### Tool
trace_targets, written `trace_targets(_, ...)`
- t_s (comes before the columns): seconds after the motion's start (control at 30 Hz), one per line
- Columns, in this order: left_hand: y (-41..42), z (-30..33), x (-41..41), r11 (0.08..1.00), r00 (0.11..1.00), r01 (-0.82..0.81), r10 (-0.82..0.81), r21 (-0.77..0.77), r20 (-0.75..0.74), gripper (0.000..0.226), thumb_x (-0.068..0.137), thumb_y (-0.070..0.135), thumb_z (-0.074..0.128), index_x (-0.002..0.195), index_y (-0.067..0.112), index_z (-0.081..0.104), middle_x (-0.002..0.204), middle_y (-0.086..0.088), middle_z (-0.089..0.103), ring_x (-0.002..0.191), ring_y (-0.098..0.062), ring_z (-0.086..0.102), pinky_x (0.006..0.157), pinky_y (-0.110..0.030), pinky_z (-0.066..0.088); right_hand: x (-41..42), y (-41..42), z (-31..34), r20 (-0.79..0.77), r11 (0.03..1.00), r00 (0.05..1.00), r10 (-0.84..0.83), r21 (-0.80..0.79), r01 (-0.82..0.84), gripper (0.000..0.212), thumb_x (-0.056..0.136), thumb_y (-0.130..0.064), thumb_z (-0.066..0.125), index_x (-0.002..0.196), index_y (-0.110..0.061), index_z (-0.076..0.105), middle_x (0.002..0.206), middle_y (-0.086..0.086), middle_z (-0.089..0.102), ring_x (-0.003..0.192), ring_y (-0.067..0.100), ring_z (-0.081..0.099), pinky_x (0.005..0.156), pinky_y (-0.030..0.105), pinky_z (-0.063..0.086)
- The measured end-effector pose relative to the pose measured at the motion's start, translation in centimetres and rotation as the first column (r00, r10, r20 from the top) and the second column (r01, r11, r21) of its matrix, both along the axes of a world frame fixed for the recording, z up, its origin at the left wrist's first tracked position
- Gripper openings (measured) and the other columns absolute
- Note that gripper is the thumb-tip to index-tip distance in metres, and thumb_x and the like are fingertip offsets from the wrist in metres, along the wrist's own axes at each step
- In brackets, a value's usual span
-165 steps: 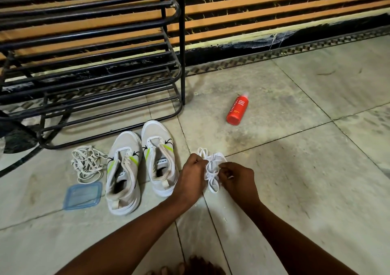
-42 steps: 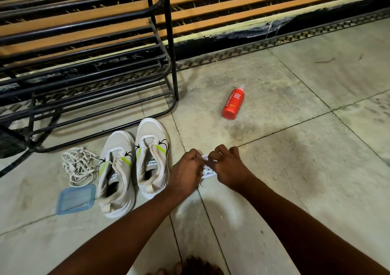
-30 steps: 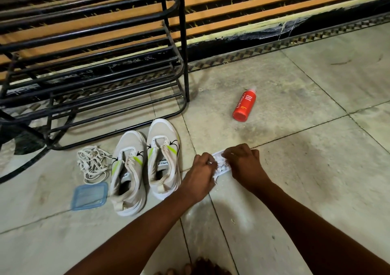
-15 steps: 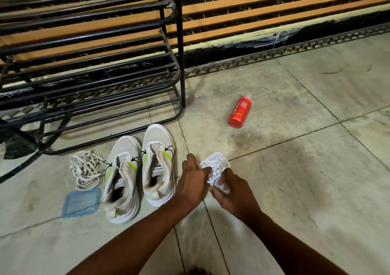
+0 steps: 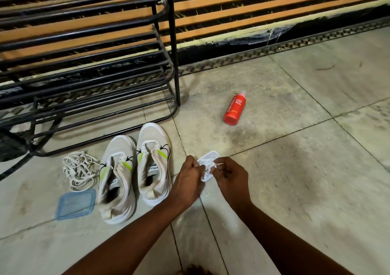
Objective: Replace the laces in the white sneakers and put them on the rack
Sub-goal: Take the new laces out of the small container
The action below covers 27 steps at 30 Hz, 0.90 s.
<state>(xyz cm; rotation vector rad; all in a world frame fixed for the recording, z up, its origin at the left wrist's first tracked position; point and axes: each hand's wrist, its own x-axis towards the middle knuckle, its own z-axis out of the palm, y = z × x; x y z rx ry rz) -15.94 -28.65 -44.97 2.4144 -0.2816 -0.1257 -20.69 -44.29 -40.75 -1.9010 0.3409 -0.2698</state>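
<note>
While your two forearms reach forward from the bottom of the view and converge over the floor [image 5: 295, 169], your left hand [image 5: 188, 174] and right hand [image 5: 231, 174] meet on a small packet of white laces [image 5: 207, 166]. Your left hand has its fingers curled in, pinching the packet's left edge, knuckles turned up. Your right hand pinches the right edge with thumb and fingertips, its other fingers bent under. The packet sits between the two hands, raised just above the floor, with a clear wrapper corner showing past your fingers on the far side.

Just to the left of your left hand lies the pair of white sneakers [image 5: 135, 173], side by side, toes pointing away from you towards the black metal rack [image 5: 88, 68], both with no laces in their eyelets. Left of the sneakers a tangle of old cream laces [image 5: 79, 170] lies on the floor, and nearer to you a blue plastic lid [image 5: 76, 204] rests just beside the left sneaker's heel. Well beyond your right hand a red bottle [image 5: 234, 109] lies on its side.
</note>
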Motion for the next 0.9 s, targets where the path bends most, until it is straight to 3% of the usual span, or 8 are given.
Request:
trace_targets(0.1, 0.2, 1.7, -0.4, 0.996, 0.992, 0.075, -0.08, 0.055, 0.094, 0.016, 0.088, 0.029, 0.063, 0.08, 0.022, 0.051, 0.083, -0.004, 0.057, 0.08, -0.019, 0.053, 0.076, -0.054, 0.046, 1.5, -0.1, 0.3, -0.029, 1.0, 0.999, -0.02, 0.022, 0.02, 0.014, 0.083, -0.012, 0.08, 0.091, -0.022, 0.076, 0.076, -0.01, 0.075, 0.066, 0.004, 0.068, 0.064, 0.015, 0.048)
trace_targets(0.13, 0.2, 2.5, -0.7, 0.992, 0.991, 0.107, -0.112, 0.073, 0.068, 0.008, 0.089, 0.028, 0.057, 0.085, 0.021, 0.057, 0.091, -0.003, 0.058, 0.083, -0.018, 0.052, 0.077, -0.051, 0.047, 2.0, -0.2, 0.4, -0.025, 1.0, 1.0, -0.013, -0.005, 0.012, 0.012, 0.084, -0.014, 0.08, 0.092, -0.022, 0.077, 0.077, -0.011, 0.075, 0.065, 0.002, 0.067, 0.064, 0.015, 0.048)
trace_targets(0.23, 0.3, 3.3, -1.2, 0.975, 0.977, 0.201, -0.206, 0.091, 0.054, 0.028, 0.085, 0.02, 0.048, 0.103, 0.013, 0.068, 0.114, -0.007, 0.055, 0.093, -0.019, 0.052, 0.078, -0.032, 0.048, 2.9, -0.7, 0.0, -0.042, 0.98, 0.996, 0.081, -0.181, -0.087, 0.011, 0.091, -0.019, 0.066, 0.095, -0.021, 0.076, 0.075, -0.007, 0.075, 0.06, 0.004, 0.066, 0.064, 0.027, 0.054)
trace_targets(0.4, 0.1, 4.5, -1.5, 0.992, 0.994, 0.102, -0.099, -0.069, 0.047, 0.017, 0.089, -0.008, 0.063, 0.099, 0.003, 0.07, 0.111, -0.012, 0.059, 0.094, -0.028, 0.059, 0.08, -0.031, 0.048, 3.2, -1.8, -0.5, -0.244, 0.852, 0.946, 0.215, -0.427, -0.303, 0.026, 0.085, -0.038, 0.045, 0.089, -0.024, 0.067, 0.06, 0.001, 0.065, 0.055, 0.022, 0.063, 0.059, 0.037, 0.055)
trace_targets(0.53, -0.6, 6.0, -1.2, 0.991, 0.99, 0.113, -0.106, -0.07, 0.092, 0.024, 0.088, 0.003, 0.059, 0.103, 0.012, 0.075, 0.1, -0.005, 0.066, 0.087, -0.016, 0.063, 0.076, -0.009, 0.039, 3.4, -1.7, -0.5, -0.246, 0.73, 0.916, 0.316, -0.554, -0.4, 0.02, 0.083, -0.035, 0.046, 0.076, -0.025, 0.061, 0.077, -0.005, 0.065, 0.066, 0.016, 0.059, 0.058, 0.028, 0.041)
trace_targets(0.67, -1.2, 6.1, -0.5, 0.999, 0.998, 0.045, -0.046, 0.018, 0.041, 0.032, 0.081, 0.029, 0.044, 0.092, 0.017, 0.071, 0.086, -0.002, 0.069, 0.081, -0.023, 0.066, 0.071, -0.035, 0.051, 3.3, -2.0, -0.4, -0.179, 0.728, 0.908, 0.38, -0.547, -0.413, 0.015, 0.086, -0.029, 0.039, 0.072, -0.03, 0.045, 0.072, -0.009, 0.056, 0.06, 0.01, 0.045, 0.054, 0.028, 0.038)
trace_targets(0.73, -1.4, 6.2, -0.6, 0.994, 0.998, 0.027, -0.033, 0.105, 0.052, 0.016, 0.081, 0.019, 0.055, 0.089, 0.021, 0.068, 0.083, 0.0, 0.068, 0.085, -0.025, 0.063, 0.067, -0.039, 0.05, 3.0, -2.3, -0.3, -0.106, 0.752, 0.915, 0.39, -0.537, -0.383, 0.015, 0.084, -0.026, 0.039, 0.072, -0.03, 0.047, 0.068, -0.007, 0.059, 0.056, 0.009, 0.045, 0.055, 0.026, 0.038)
trace_targets(0.9, -1.9, 6.0, -0.2, 0.994, 0.998, 0.0, -0.008, 0.112, 0.07, 0.015, 0.078, 0.008, 0.06, 0.086, 0.017, 0.07, 0.084, -0.002, 0.07, 0.084, -0.026, 0.061, 0.069, -0.04, 0.047, 2.3, -2.4, -0.2, 0.0, 0.828, 0.931, 0.366, -0.457, -0.325, 0.002, 0.092, -0.014, 0.065, 0.092, -0.014, 0.067, 0.071, -0.002, 0.066, 0.058, 0.017, 0.059, 0.057, 0.036, 0.051)
